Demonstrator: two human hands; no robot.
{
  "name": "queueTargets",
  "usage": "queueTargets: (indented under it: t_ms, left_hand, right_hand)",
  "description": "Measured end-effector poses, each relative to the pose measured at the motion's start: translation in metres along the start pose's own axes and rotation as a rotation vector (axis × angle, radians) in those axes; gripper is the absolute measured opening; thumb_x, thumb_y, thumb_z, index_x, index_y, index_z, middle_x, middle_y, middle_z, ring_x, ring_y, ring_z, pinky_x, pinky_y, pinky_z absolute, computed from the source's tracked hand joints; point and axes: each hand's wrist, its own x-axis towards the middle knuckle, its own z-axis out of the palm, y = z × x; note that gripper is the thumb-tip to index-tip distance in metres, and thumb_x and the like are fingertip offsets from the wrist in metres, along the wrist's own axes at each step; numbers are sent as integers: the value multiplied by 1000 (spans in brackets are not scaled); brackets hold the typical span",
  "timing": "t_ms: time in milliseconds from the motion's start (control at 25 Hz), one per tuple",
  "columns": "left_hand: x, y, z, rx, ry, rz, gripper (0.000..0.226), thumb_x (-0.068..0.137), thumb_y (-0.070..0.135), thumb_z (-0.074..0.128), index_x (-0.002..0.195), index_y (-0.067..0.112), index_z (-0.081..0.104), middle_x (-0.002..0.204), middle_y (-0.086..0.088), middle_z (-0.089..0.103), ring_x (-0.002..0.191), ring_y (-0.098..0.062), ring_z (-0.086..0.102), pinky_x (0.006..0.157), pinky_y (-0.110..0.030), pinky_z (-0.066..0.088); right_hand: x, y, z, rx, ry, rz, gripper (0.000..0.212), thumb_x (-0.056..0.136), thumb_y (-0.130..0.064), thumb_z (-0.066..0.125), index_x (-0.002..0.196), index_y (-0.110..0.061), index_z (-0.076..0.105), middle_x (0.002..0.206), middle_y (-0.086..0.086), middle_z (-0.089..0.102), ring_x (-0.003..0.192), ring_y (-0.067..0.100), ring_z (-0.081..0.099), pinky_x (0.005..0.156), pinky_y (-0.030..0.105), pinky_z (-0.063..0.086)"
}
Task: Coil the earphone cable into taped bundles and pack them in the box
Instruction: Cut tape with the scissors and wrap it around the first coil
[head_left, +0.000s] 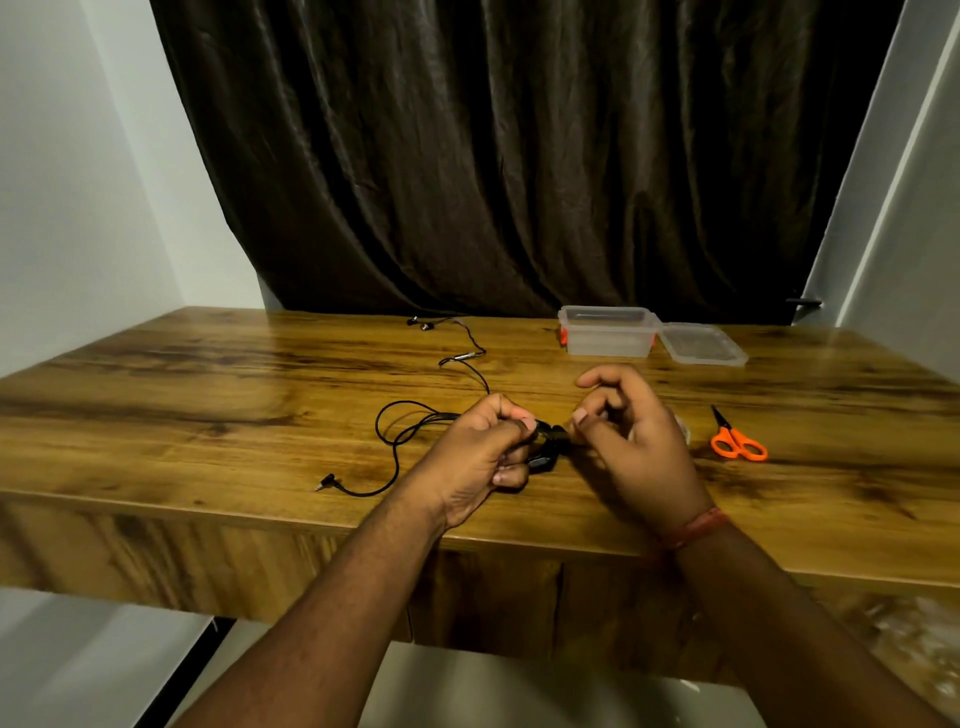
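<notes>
A black earphone cable (396, 437) lies on the wooden table (208, 395). Its jack plug (326, 484) rests near the front edge and its earbuds (420, 323) lie at the back. My left hand (480, 452) is closed around a small coiled part of the cable (545, 444). My right hand (631, 436) pinches the same coil from the right with thumb and forefinger. A roll of clear tape (683, 428) is mostly hidden behind my right hand. The clear plastic box (608, 332) stands open at the back right.
The box's lid (704, 344) lies flat just right of the box. Orange-handled scissors (735, 439) lie right of my right hand. A dark curtain (519, 156) hangs behind the table, with white walls on both sides.
</notes>
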Motion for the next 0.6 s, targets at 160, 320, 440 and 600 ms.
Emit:
queueTargets:
  t_ms: [160, 320, 440, 600]
  left_hand:
    - [-1, 1, 0, -12, -1, -2, 19, 97, -4, 44, 84, 10, 46, 55, 5, 40, 47, -5, 28, 40, -17, 21]
    - [-1, 2, 1, -39, 11, -4, 22, 96, -6, 41, 83, 10, 46, 54, 3, 38, 43, -5, 27, 38, -16, 20]
    - [-3, 3, 3, -43, 15, -5, 23, 96, -7, 39, 81, 9, 47, 56, 0, 35, 42, -5, 25, 38, -16, 18]
    - [-5, 4, 3, 0, -28, -33, 21, 95, -6, 44, 83, 11, 46, 57, 0, 41, 46, -6, 27, 41, -18, 18]
  right_hand:
    - [7, 8, 2, 124, -35, 112, 27, 94, 0, 55, 104, -25, 59, 100, 1, 60, 88, 9, 55, 82, 25, 48]
    - [5, 13, 2, 162, -259, 148, 36, 81, -2, 57, 110, -22, 59, 105, 4, 62, 97, 11, 59, 85, 28, 50]
    - [4, 13, 3, 25, -321, 104, 35, 81, -5, 66, 110, -24, 58, 96, 5, 59, 87, 12, 57, 78, 26, 49]
    - [4, 14, 4, 10, -271, 101, 26, 87, -5, 68, 100, -26, 60, 84, -1, 57, 77, 10, 53, 71, 27, 47]
